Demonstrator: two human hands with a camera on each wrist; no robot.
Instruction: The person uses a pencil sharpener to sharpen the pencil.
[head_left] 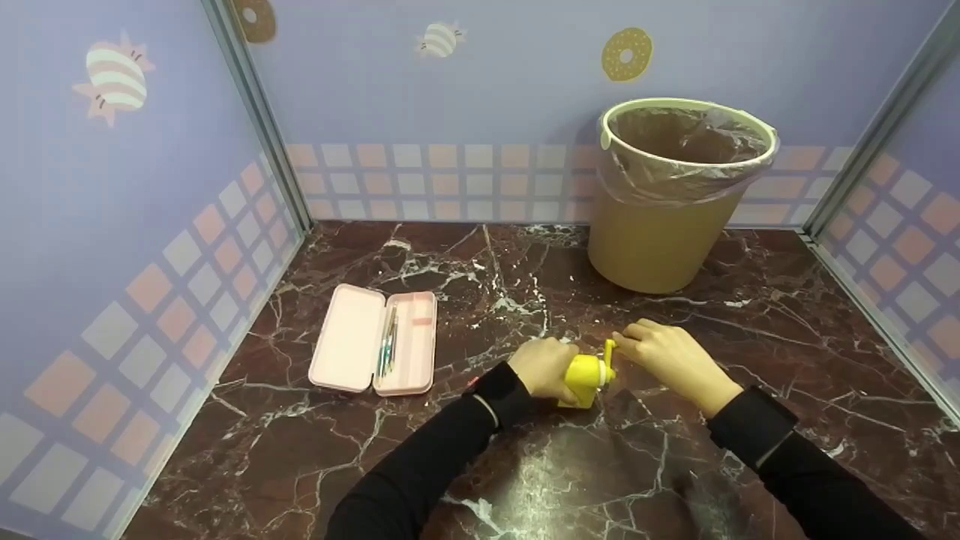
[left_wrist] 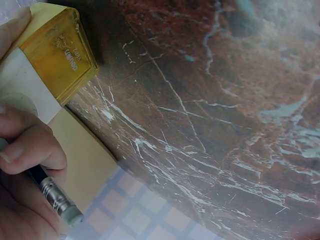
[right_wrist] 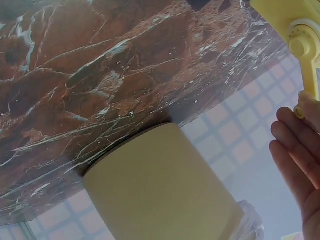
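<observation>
Yellow sharpener (head_left: 583, 377), crank arm (head_left: 608, 355) upright, facing right — left grip (head_left: 545, 366) around sharpener, right grip (head_left: 667, 356) pinching crank

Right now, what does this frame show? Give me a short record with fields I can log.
left grip: holds the yellow sharpener and a pencil, its eraser end poking out
right grip: pinches the end of the crank
hidden: the pencil's tip
pencil case: pink, open, left of the sharpener, with slender sticks inside
bin: tan, bag-lined, toward the back right
surface: dark marbled tabletop
</observation>
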